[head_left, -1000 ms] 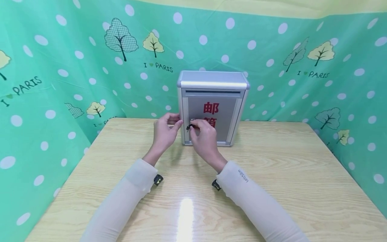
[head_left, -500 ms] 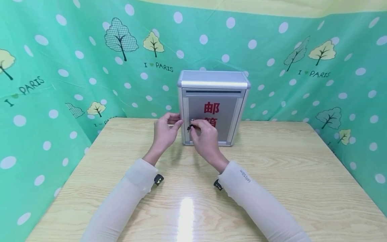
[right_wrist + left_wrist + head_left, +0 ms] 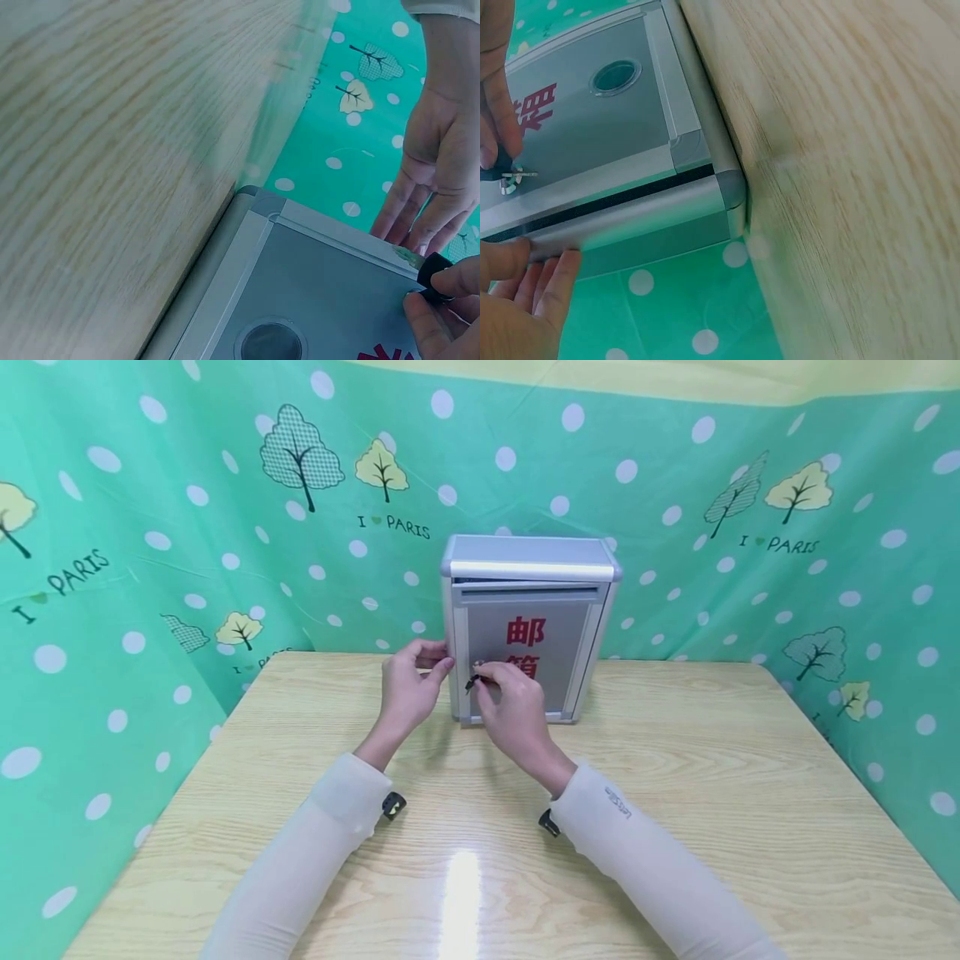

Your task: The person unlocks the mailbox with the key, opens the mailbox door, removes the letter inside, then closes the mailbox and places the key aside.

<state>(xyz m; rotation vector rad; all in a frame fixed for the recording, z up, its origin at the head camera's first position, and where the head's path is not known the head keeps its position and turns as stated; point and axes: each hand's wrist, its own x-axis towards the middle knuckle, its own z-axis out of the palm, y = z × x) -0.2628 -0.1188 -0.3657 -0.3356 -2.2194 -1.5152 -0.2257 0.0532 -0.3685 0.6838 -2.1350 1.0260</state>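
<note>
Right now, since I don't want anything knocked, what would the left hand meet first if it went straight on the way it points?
The left hand would most likely meet the box's left side at once; its fingers seem to touch it, though depth is unclear.

A curtained-off work corner, with dotted green fabric (image 3: 630,510) around a wood-grain table (image 3: 712,760).

Mailbox (image 3: 558,643) ajar; key (image 3: 433,271) perhaps inserted

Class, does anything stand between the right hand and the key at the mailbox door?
Nothing visible does: the right hand pinches the key directly. The left hand touches the side of the mailbox, not between them.
</note>
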